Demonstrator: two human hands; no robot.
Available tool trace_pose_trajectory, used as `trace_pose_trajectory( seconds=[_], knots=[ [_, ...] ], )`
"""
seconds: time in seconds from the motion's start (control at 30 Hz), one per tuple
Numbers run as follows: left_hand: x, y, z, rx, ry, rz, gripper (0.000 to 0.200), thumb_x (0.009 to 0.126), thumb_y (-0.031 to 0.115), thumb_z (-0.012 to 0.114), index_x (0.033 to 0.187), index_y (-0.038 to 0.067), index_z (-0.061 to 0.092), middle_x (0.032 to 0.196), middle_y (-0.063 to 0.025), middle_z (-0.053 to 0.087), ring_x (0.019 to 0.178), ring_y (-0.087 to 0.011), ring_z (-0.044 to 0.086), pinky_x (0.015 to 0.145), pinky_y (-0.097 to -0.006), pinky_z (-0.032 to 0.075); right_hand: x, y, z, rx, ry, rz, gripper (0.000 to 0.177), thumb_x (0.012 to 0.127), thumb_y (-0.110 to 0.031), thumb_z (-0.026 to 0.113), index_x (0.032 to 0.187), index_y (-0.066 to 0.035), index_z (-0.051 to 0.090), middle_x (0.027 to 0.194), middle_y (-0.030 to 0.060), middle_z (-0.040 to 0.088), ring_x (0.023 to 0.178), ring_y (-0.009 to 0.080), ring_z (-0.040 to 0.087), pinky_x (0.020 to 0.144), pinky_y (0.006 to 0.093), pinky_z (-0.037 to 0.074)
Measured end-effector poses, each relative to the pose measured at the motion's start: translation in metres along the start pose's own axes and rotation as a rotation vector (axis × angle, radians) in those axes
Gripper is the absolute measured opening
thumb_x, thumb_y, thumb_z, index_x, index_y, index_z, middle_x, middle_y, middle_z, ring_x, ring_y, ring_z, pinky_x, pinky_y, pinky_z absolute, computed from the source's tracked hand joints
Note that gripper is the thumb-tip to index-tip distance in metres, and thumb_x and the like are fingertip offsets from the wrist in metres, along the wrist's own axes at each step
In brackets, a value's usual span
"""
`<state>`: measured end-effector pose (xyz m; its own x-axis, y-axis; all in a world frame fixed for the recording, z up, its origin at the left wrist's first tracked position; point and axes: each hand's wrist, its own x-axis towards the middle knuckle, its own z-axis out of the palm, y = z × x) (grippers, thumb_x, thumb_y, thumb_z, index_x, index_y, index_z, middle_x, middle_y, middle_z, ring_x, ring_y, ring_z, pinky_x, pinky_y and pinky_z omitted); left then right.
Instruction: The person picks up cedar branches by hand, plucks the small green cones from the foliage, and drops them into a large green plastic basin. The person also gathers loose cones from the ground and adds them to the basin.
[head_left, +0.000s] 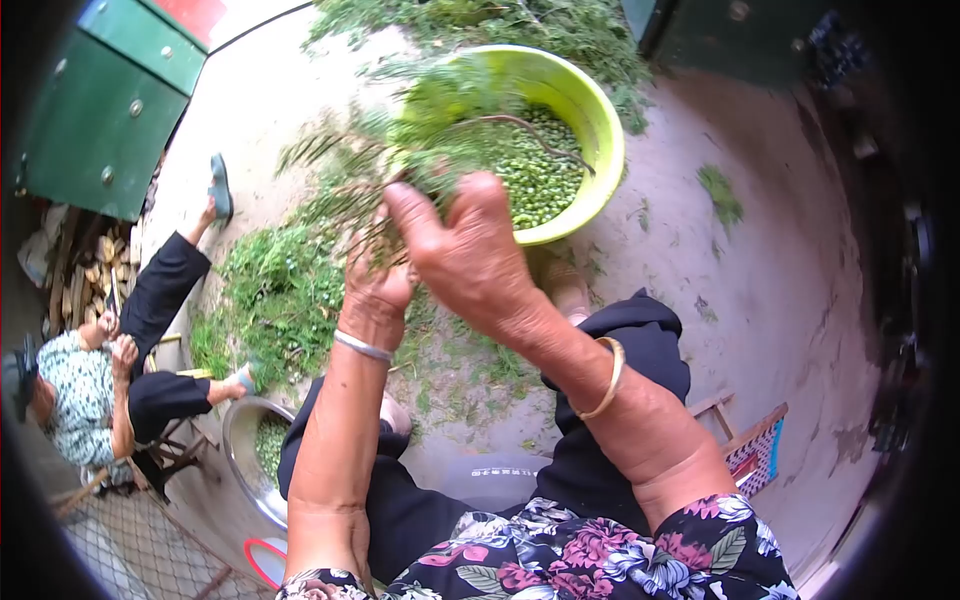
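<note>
A feathery green branch (345, 165) with a thin brown stem is held between my two hands, partly smeared by motion. My left hand (378, 275), with a silver bangle at the wrist, has its fingers round the lower sprigs. My right hand (470, 245), with a gold bangle on its forearm, is closed on the branch, thumb pointing up-left. Just beyond my hands stands a yellow-green basin (608, 130) holding many small round green berries (545, 185). Part of the branch hangs over the basin's left side.
Cut greenery (285, 290) lies on the floor at the left, more (580, 35) behind the basin. A seated person (85, 390) is at the far left. A metal bowl (236, 455) of berries stands near my left leg, a small chair (755, 450) at the right.
</note>
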<state>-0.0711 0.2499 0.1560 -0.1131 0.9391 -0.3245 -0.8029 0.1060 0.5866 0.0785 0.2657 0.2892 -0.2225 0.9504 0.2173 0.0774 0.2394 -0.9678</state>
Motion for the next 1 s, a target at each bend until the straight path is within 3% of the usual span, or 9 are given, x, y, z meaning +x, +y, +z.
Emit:
trace_pose_trajectory(
  seconds=[0.23,0.47,0.63,0.67,0.77,0.8,0.9,0.93,1.0],
  knots=[
    [0.024,-0.024,0.025,0.083,-0.218,-0.064,0.037,0.095,0.022,0.043,0.121,-0.002,0.051,0.112,-0.0183,0.060,0.097,-0.0307,0.060,0.081,-0.0404,0.053,-0.003,-0.004,0.003,0.008,0.087,-0.114,0.035,0.080,-0.011,0.067,0.056,0.007,0.049,0.043,0.0151,0.042,0.041,0.0146,0.039,0.040,0.0376,0.031],
    [0.022,-0.019,0.028,0.144,-0.406,-0.032,0.039,0.096,0.023,0.042,0.125,-0.002,0.049,0.116,-0.0190,0.059,0.099,-0.0310,0.059,0.083,-0.0400,0.052,-0.005,-0.001,0.010,0.033,0.046,-0.153,0.034,0.079,-0.009,0.066,0.054,0.006,0.049,0.043,0.0160,0.041,0.039,0.0166,0.041,0.040,0.0391,0.030],
    [0.005,0.022,0.041,0.216,-0.513,0.074,0.041,0.096,0.024,0.041,0.127,-0.002,0.047,0.118,-0.0195,0.058,0.101,-0.0312,0.058,0.085,-0.0398,0.052,-0.006,0.005,0.016,0.131,-0.201,-0.102,0.015,0.082,-0.010,0.063,0.078,0.005,0.062,0.059,0.0107,0.059,0.052,0.0134,0.051,0.050,0.0310,0.042],
    [-0.007,0.035,0.053,0.231,-0.373,-0.031,0.056,0.094,0.017,0.050,0.143,0.004,0.025,0.144,-0.0156,0.032,0.124,-0.0375,0.042,0.100,-0.0479,0.044,-0.008,0.003,0.012,0.233,-0.352,0.058,0.017,0.084,-0.013,0.062,0.089,0.002,0.064,0.073,0.0054,0.064,0.062,0.0107,0.055,0.057,0.0278,0.046],
    [-0.012,0.039,0.073,0.333,-0.442,0.080,0.067,0.093,0.039,0.047,0.143,0.001,0.023,0.147,-0.0156,0.026,0.125,-0.0372,0.041,0.094,-0.0461,0.047,-0.004,-0.016,-0.004,0.556,-0.619,0.102,0.017,0.084,-0.014,0.063,0.091,0.002,0.063,0.077,0.0028,0.062,0.072,0.0083,0.056,0.063,0.0242,0.046],
    [-0.022,0.038,0.083,0.511,-0.371,0.154,0.073,0.091,0.050,0.043,0.141,0.000,0.027,0.147,-0.0163,0.028,0.124,-0.0345,0.043,0.090,-0.0427,0.049,-0.005,-0.015,-0.005,0.741,-0.711,0.267,0.019,0.085,-0.012,0.062,0.099,0.001,0.061,0.084,0.0030,0.063,0.078,0.0100,0.058,0.068,0.0244,0.048],
    [-0.052,0.051,0.043,0.754,-0.404,0.016,0.053,0.087,0.030,0.059,0.129,0.000,0.047,0.128,-0.0128,0.053,0.115,-0.0242,0.051,0.095,-0.0357,0.046,-0.012,-0.014,-0.008,1.032,-0.479,0.586,0.024,0.087,-0.009,0.060,0.109,0.000,0.055,0.093,0.0073,0.064,0.084,0.0148,0.063,0.075,0.0281,0.053],
    [-0.075,0.053,0.067,0.374,-0.223,0.004,0.046,0.086,0.027,0.060,0.120,-0.001,0.050,0.108,-0.0140,0.061,0.086,-0.0236,0.064,0.074,-0.0330,0.055,-0.002,-0.005,-0.010,1.079,-0.629,0.541,0.022,0.088,-0.012,0.060,0.106,0.000,0.057,0.092,0.0095,0.064,0.084,0.0163,0.064,0.076,0.0305,0.053],
    [-0.062,0.057,0.061,0.526,-0.317,0.003,0.031,0.088,0.017,0.057,0.111,-0.003,0.054,0.101,-0.0152,0.063,0.083,-0.0232,0.066,0.064,-0.0303,0.054,0.011,0.003,-0.025,1.190,-0.707,0.507,0.021,0.090,-0.017,0.056,0.101,0.001,0.057,0.082,0.0076,0.061,0.072,0.0144,0.060,0.064,0.0296,0.050]
  ],
)
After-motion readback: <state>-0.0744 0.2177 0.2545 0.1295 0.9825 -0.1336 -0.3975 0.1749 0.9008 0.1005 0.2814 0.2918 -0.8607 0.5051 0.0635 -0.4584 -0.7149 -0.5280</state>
